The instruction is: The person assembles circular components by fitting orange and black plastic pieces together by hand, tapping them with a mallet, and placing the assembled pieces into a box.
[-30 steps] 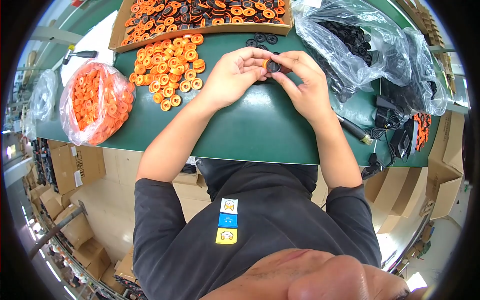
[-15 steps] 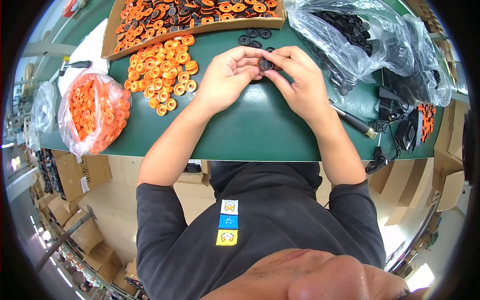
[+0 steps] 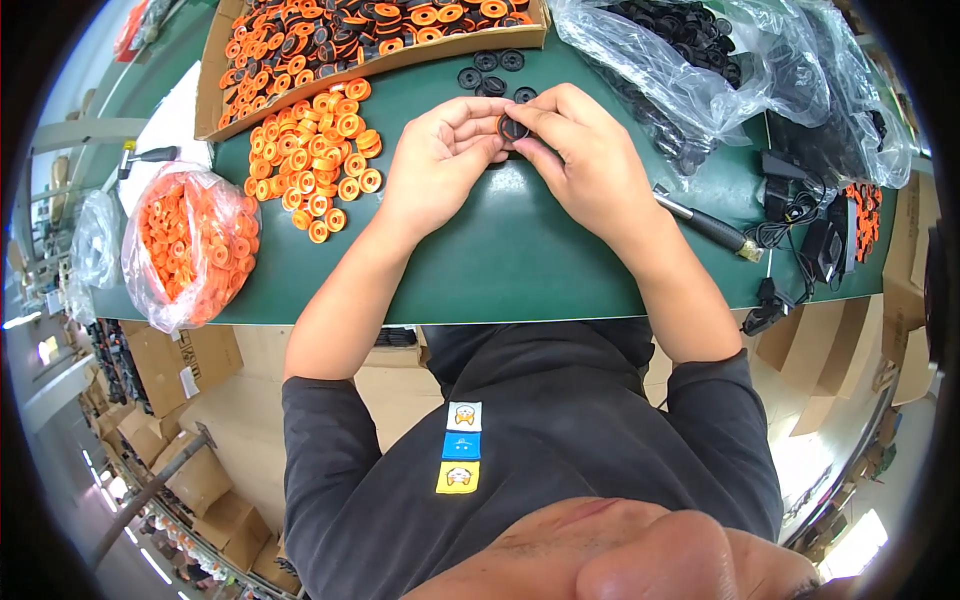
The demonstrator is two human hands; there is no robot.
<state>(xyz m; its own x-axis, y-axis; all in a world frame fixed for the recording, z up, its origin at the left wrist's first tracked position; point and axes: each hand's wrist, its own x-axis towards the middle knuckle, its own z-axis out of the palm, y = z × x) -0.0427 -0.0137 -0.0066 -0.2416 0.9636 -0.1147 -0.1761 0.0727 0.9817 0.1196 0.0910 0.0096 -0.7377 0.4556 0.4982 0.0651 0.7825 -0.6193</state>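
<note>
Between my two hands, above the green table, is a small round black part with an orange edge [image 3: 513, 128]. My left hand [image 3: 437, 165] pinches it from the left, and my right hand [image 3: 588, 152] grips it from the right with thumb and forefinger. Some of the part is hidden by my fingers. Just beyond my fingertips lie several loose black discs [image 3: 489, 86]. A spread of orange round pieces [image 3: 318, 155] lies on the table left of my left hand.
A cardboard tray [image 3: 375, 70] of orange-and-black pieces stands at the back. Left is a clear bag of orange pieces [image 3: 190, 245]; back right, a clear bag of black pieces [image 3: 690, 60]. A black-handled tool [image 3: 712, 228] and black cables [image 3: 795, 225] lie right on the green table [image 3: 500, 265].
The whole view has shifted slightly, with the tray and bags moving a little in the picture. Both hands still hold the black and orange part, whose face appears slightly turned.
</note>
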